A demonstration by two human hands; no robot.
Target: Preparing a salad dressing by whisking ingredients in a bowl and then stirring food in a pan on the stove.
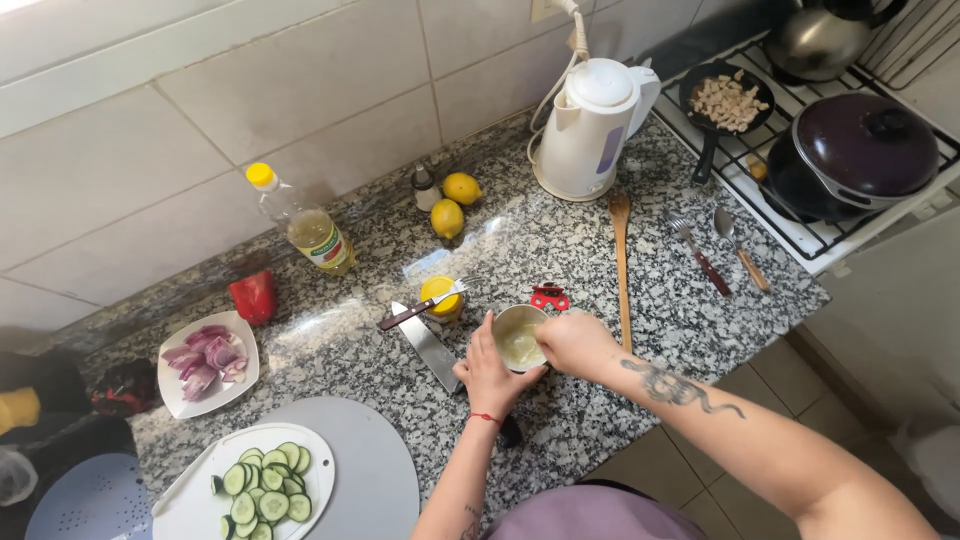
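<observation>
I see a small round metal cup (519,338) standing upright on the speckled granite counter (600,400), mouth facing straight up, so its long axis is vertical. It sits near the front edge of the counter, between a large knife (432,350) on its left and a wooden spoon (621,262) on its right. The cup has a pale, shiny rim and holds a creamy, yellowish-white mixture.

My left hand (490,375) is wrapped around the near left side of the cup, fingers closed on its wall. My right hand (574,342) is over the right rim with fingers bunched together; I cannot tell what they pinch, as any utensil is hidden.

Just behind the cup is a yellow-lidded jar (441,298) with a fork (425,306) lying across it, and a small red object (549,297). Farther back stand two lemons (453,204), an oil bottle (305,224) and a white electric kettle (592,126). A plate of cucumber slices (268,487) lies at the lower left.
</observation>
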